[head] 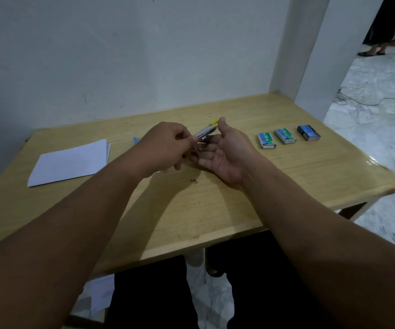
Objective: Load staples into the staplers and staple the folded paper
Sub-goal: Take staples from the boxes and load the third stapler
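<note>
My right hand [225, 153] lies palm up over the middle of the wooden table [215, 210] and holds a small yellow stapler [206, 131] with its metal top swung up. My left hand [165, 148] pinches something small and silvery, probably a strip of staples [197, 138], at the stapler's rear end. The folded white paper [69, 161] lies flat at the left. A blue stapler [135, 140] peeks out behind my left hand, mostly hidden. Three staple boxes sit at the right: two green [266, 140] [285, 136] and one dark blue [308, 132].
A tiny loose bit of metal [194, 180] lies on the table in front of my hands. The wall stands behind the table and a white pillar [305, 55] at its far right corner. A person's feet [372, 52] show at the top right on the marble floor.
</note>
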